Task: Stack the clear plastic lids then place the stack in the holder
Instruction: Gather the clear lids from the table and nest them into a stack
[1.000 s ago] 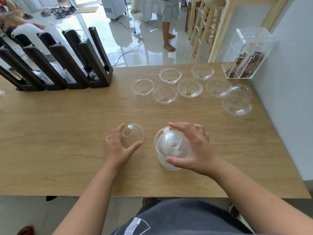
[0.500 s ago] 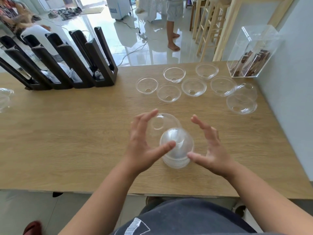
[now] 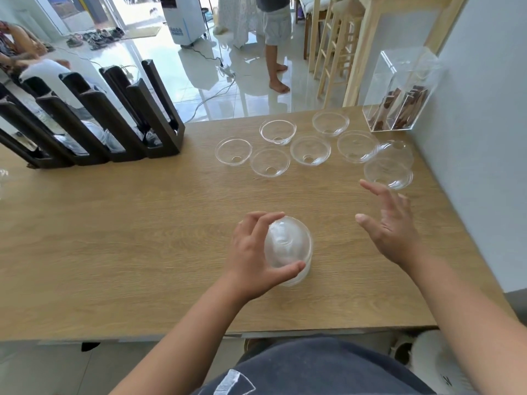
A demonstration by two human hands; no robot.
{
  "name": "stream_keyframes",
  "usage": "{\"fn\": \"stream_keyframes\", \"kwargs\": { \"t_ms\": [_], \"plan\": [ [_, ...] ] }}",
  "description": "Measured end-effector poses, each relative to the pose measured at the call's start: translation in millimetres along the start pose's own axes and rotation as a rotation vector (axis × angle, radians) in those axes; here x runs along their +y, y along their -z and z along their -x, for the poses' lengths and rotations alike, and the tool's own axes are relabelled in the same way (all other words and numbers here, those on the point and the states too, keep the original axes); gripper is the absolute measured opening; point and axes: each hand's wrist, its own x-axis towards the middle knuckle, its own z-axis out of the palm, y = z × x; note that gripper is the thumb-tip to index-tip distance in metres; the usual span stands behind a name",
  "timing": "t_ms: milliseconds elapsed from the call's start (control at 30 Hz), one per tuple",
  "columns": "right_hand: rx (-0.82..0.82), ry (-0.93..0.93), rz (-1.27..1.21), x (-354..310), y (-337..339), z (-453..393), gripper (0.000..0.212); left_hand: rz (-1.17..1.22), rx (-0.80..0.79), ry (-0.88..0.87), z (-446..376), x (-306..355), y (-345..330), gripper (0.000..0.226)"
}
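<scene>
A stack of clear dome lids (image 3: 288, 249) stands dome-up on the wooden table (image 3: 114, 238), near the front middle. My left hand (image 3: 253, 252) is wrapped around its left side, thumb in front and fingers over the top. Off to the right of the stack my right hand (image 3: 390, 229) hovers with fingers spread and nothing in it, fingertips close to a loose lid (image 3: 388, 173). Several more clear lids (image 3: 310, 151) lie rim-up at the back right. The dark slotted holder (image 3: 154, 121) stands at the back left, with some lids visible in its slots.
A clear acrylic box (image 3: 399, 92) with brown items sits at the back right corner beside the white wall. A person's bare legs (image 3: 275, 52) stand on the tiled floor beyond the table, near wooden stools (image 3: 333, 47).
My left hand brought a single lid from the left and set it onto the stack, and now holds the stack. My right hand let go of the stack and moved right, toward the loose lids.
</scene>
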Motion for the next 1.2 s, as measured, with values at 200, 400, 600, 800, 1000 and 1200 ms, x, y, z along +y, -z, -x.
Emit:
{"fn": "stream_keyframes", "kwargs": {
  "t_ms": [200, 400, 600, 800, 1000, 1200],
  "plan": [
    [0.043, -0.032, 0.085, 16, 8, -17, 0.061, -0.001, -0.054, -0.009, -1, 3, -1, 0.085],
    [0.029, -0.066, 0.109, 20, 8, -31, 0.063, 0.083, -0.039, -0.014, 3, 0, -5, 0.087],
    [0.015, -0.127, 0.14, 30, 13, -42, 0.063, 0.109, -0.013, -0.031, 4, 0, -7, 0.087],
    [0.0, -0.141, 0.204, 41, 11, -46, 0.062, 0.1, -0.019, -0.028, 2, -1, -14, 0.087],
    [0.013, -0.182, 0.431, 59, 9, -60, 0.056, 0.085, -0.03, -0.037, 5, 0, -7, 0.089],
    [0.084, -0.148, 0.514, 58, 4, -72, 0.045, 0.365, 0.182, 0.016, -31, -15, 22, 0.055]
  ]
}}
